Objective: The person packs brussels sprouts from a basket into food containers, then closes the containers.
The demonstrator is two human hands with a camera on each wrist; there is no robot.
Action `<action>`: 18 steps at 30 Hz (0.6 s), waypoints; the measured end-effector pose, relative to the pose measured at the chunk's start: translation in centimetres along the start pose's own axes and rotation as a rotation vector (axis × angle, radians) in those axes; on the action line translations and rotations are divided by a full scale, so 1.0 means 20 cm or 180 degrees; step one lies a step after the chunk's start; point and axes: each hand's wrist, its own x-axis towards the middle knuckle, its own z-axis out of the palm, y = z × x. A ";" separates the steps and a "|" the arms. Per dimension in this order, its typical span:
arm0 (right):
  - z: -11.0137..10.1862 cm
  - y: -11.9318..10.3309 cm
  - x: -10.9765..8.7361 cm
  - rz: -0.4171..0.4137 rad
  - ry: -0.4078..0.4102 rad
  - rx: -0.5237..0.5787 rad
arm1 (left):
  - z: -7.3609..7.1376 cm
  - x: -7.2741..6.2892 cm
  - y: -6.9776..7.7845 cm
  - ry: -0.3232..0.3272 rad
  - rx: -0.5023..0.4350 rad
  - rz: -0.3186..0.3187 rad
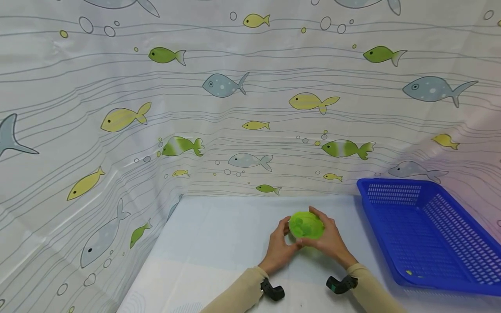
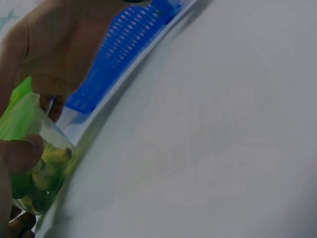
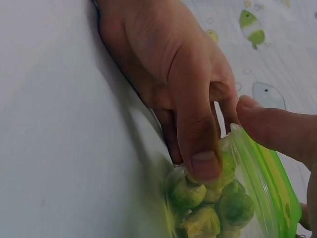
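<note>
Both hands hold a clear tub with a bright green lid (image 1: 306, 225) over the white table. Brussels sprouts (image 3: 203, 206) show through its clear wall in the right wrist view, and sprouts also show in the left wrist view. My left hand (image 1: 279, 248) grips the tub's left side, its thumb pressed to the clear wall. From the right, my right hand (image 1: 328, 238) curls round the tub, with the thumb near the lid's edge. In the head view the two thumbs come close together at the near side. The tub leans, its green top facing the head camera.
A blue plastic basket (image 1: 395, 243) stands on the right of the table, with small yellow-green bits (image 1: 411, 273) at its near corner. Behind and to the left hangs a fish-print sheet (image 1: 250, 104). Each wrist wears a black strapped device.
</note>
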 end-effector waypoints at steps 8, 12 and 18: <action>0.02 -0.01 0.00 0.0057 -0.0032 0.0063 | 0.00 0.00 0.00 0.0019 0.0018 0.0195; 0.02 0.00 -0.01 -0.0022 -0.0045 0.0109 | 0.00 0.00 0.00 -0.0015 0.0028 0.0122; 0.01 0.05 -0.03 -0.0137 -0.0039 0.0111 | -0.01 -0.01 -0.01 -0.0035 -0.0009 0.0083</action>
